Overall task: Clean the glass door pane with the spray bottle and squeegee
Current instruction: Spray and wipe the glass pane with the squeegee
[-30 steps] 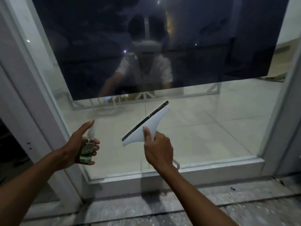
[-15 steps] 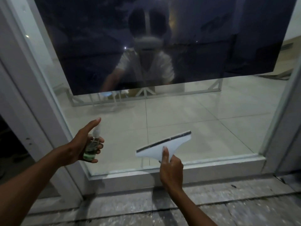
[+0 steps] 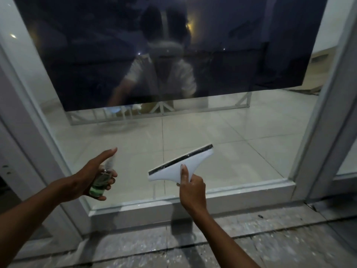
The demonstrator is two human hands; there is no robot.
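Observation:
The glass door pane [image 3: 222, 124] fills the view, its upper part dark and mirroring a person. My right hand [image 3: 191, 190] grips the handle of a white squeegee [image 3: 181, 167], thumb up its back. The black rubber blade tilts up to the right against the lower glass. My left hand [image 3: 90, 180] holds a small clear spray bottle [image 3: 101, 182] with green liquid low at the left of the pane, forefinger stretched out over the white nozzle.
A white door frame [image 3: 193, 204] runs along the bottom and up both sides of the pane. Speckled grey floor [image 3: 251, 238] lies below the threshold. Beyond the glass are pale floor tiles and a white railing [image 3: 160, 111].
My right hand drew the squeegee down and to the right across the lower glass, then lifted it slightly. The blade flattened from a steep tilt. My left hand with the bottle barely moved.

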